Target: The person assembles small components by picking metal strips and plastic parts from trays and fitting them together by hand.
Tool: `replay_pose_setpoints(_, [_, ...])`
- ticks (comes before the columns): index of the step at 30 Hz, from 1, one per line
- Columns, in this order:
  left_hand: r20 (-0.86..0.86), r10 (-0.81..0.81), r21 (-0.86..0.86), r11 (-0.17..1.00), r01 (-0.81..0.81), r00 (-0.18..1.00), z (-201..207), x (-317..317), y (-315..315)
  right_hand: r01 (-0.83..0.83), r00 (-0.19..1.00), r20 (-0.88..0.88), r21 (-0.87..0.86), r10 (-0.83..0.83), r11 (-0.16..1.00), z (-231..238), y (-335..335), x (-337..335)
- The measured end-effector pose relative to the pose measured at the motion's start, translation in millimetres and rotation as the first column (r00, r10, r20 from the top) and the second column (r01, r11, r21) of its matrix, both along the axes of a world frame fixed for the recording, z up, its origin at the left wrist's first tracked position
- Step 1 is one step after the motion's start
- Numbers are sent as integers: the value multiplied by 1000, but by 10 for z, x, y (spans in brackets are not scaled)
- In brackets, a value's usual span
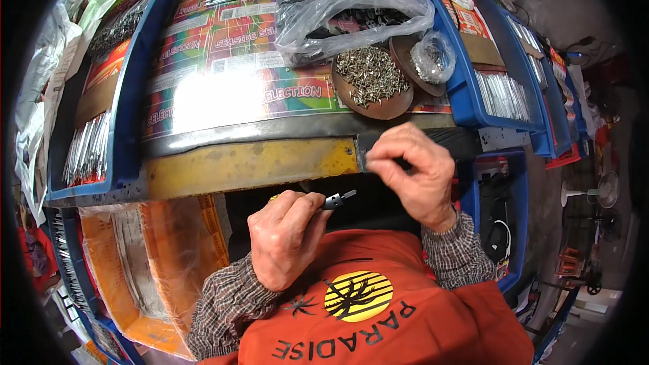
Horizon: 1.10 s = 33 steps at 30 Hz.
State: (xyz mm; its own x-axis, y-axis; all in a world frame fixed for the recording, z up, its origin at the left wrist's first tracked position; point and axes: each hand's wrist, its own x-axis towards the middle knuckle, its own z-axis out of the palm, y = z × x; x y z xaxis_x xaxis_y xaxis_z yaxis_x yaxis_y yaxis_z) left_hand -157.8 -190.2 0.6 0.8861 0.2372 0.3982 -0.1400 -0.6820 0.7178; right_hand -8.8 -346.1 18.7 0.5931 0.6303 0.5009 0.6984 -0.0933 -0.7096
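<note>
My left hand (285, 238) is closed around a small grey piece with holes in its side and a narrow metal tip (347, 195). The tip points right, and a bit of yellow shows at the other side of the fist. My right hand (416, 179) is raised just in front of the bench edge, thumb and fingers pinched together. Whatever may be between them is too small or hidden to make out. Beyond it, a brown dish (378, 112) holds many small silver rivet-like pins (372, 74). The two hands are apart.
Behind the dish lies a clear plastic bag (351, 20) of dark pieces, beside a second dish with a small bag (433, 57). Blue trays of slim metal pieces flank the bench at left (125, 122) and right (473, 105). An orange-lined box (159, 257) sits below.
</note>
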Motion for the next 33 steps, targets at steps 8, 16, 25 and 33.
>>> replay_pose_setpoints(8, [30, -17, 40, 999, 16, 999, 35, -2, -69, -200, 975, -94, 40, 203, 979, -99, 29, -256])
replay_pose_setpoints(16, [81, -10, 124, 992, 0, 997, 10, -12, -95, -180, 963, -201, 9, 178, 984, -84, 4, -325])
replay_pose_setpoints(25, [102, -19, 178, 984, 1, 995, -24, -2, -91, -148, 968, -205, 0, 144, 989, -98, -5, -366])
replay_pose_setpoints(33, [78, -24, 202, 979, 8, 997, 1, -20, -86, -69, 955, 285, -61, 83, 996, -126, 28, -467])
